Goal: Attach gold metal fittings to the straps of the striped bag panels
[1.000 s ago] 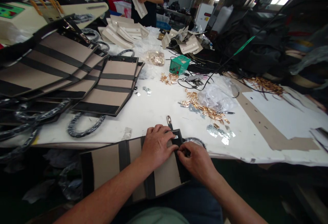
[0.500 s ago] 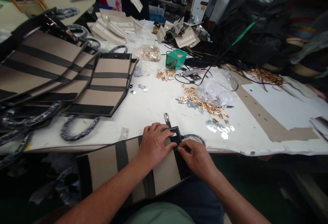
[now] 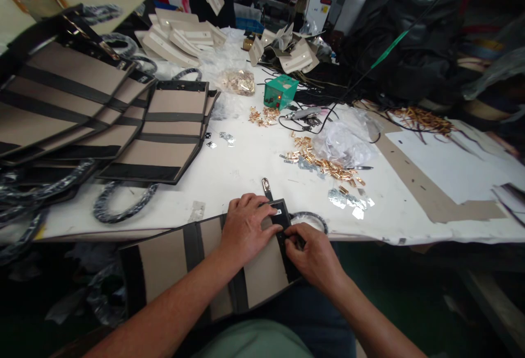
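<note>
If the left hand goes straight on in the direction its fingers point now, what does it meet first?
The left hand lies flat on the bag, its fingers pointing right toward the right hand. It would probably meet the right hand's fingertips first, at the bag's dark edge band; depth is hard to judge.

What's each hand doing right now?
Left hand: flat, pressing down on the bag.
Right hand: fingers pinched at the bag's black edge.

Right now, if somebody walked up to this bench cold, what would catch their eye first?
Probably the two hands at the near edge: the left hand presses flat on a tan bag with black bands while the right hand pinches its dark top edge. Next, the fanned stack of matching bags at left, and the gold metal fittings scattered mid-table.
</note>
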Available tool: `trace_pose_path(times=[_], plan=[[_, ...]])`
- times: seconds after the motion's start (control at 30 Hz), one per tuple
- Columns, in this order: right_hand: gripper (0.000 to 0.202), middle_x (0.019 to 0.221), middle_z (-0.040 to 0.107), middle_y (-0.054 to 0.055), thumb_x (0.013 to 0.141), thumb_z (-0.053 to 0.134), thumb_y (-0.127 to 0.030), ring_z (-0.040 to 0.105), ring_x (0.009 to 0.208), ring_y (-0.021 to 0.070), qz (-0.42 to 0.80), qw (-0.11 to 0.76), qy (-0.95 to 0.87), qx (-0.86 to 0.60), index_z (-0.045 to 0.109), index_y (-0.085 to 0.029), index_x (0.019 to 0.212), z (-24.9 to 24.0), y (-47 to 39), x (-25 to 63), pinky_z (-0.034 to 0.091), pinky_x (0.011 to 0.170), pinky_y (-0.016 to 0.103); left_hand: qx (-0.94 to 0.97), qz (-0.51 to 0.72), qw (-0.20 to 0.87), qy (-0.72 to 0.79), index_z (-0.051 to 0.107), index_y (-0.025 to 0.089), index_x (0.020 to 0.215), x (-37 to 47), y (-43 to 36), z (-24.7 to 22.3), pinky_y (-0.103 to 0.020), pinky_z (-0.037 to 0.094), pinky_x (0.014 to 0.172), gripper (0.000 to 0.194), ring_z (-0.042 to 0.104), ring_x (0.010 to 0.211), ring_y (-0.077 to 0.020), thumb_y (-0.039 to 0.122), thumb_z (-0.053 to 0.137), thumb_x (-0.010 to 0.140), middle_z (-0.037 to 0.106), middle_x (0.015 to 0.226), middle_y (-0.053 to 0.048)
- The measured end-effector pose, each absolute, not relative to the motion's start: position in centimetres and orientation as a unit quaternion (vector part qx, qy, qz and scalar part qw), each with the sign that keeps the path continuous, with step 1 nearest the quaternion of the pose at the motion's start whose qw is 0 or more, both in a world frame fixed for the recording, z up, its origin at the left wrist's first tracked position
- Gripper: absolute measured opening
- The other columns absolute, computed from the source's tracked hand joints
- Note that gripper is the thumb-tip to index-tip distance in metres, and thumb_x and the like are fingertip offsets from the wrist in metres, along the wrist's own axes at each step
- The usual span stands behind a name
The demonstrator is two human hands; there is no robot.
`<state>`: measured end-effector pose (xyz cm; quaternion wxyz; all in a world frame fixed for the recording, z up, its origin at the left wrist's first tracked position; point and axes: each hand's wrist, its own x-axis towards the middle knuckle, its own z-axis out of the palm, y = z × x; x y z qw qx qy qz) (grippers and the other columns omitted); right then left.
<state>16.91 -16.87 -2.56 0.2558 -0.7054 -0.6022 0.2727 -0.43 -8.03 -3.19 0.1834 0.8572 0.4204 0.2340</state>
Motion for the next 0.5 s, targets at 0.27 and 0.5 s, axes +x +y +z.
trace_pose_path(times=[0.27, 0.5], plan=[[0.015, 0.081, 0.071, 0.0, 0.082, 0.065, -0.024, 0.064, 0.076, 0.0177, 0.326, 0.289, -0.573, -0.694, 0.075, -0.023, 0.094, 0.5, -16.8, 18.2, 0.048, 0.072, 0.028, 0.861, 0.238, 0.171, 0.414, 0.072, 0.031, 0.101, -0.5, -7.9, -3.0, -0.047, 0.041, 0.09, 0.028, 0.057, 0.116, -0.0294, 0.034, 0.084, 0.076, 0.07, 0.119, -0.002], [0.026, 0.093, 0.073, 0.005, 0.087, 0.061, -0.037, 0.066, 0.088, 0.022, 0.116, 0.184, -0.563, -0.797, 0.077, -0.023, 0.102, 1.0, -14.1, 28.3, 0.047, 0.083, 0.033, 0.858, 0.249, 0.173, 0.414, 0.073, 0.03, 0.098, -0.5, -7.8, -3.1, -0.047, 0.042, 0.089, 0.026, 0.058, 0.115, -0.0297, 0.031, 0.085, 0.074, 0.071, 0.117, -0.002]])
